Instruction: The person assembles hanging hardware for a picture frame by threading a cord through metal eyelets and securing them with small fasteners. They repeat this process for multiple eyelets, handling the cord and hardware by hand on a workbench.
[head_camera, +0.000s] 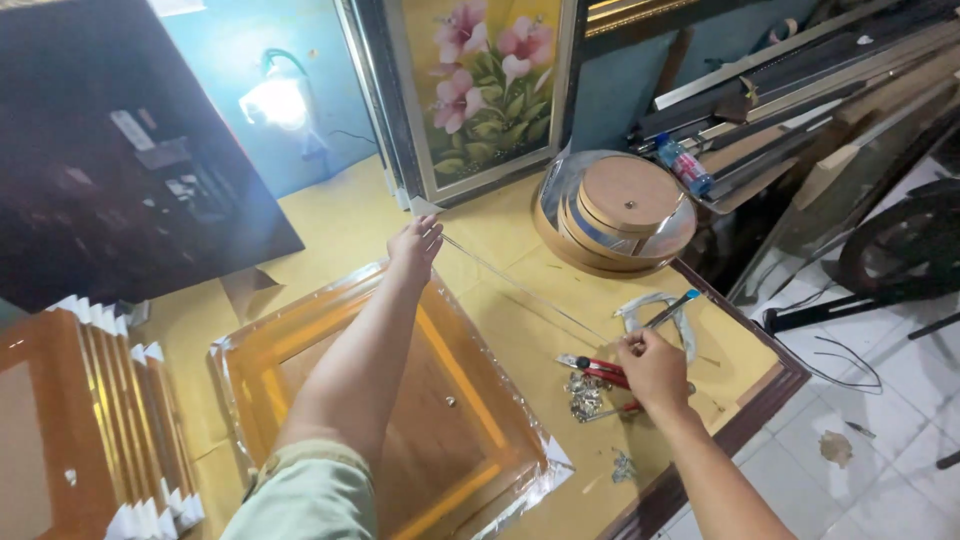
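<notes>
Yellow-topped bench (340, 225) with dark wood edge fills centre. Blue wall (225, 60) behind, bright glare patch (275, 100) on it. Framed flower painting (485, 85) leans upright against wall at bench's far edge. Dark glossy panel (120, 150) propped at left. Stack of wood frames with white corner guards (110, 420) at lower left. Long mouldings and strips (800, 90) piled at upper right. White tiled floor (880, 420) at right, cables and black wheel (905, 245) on it.

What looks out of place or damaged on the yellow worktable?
Small shiny metal scraps lie scattered near the right hand, and another near the table's edge. The clear plastic wrap on the wooden frame looks torn at its corner.
</notes>
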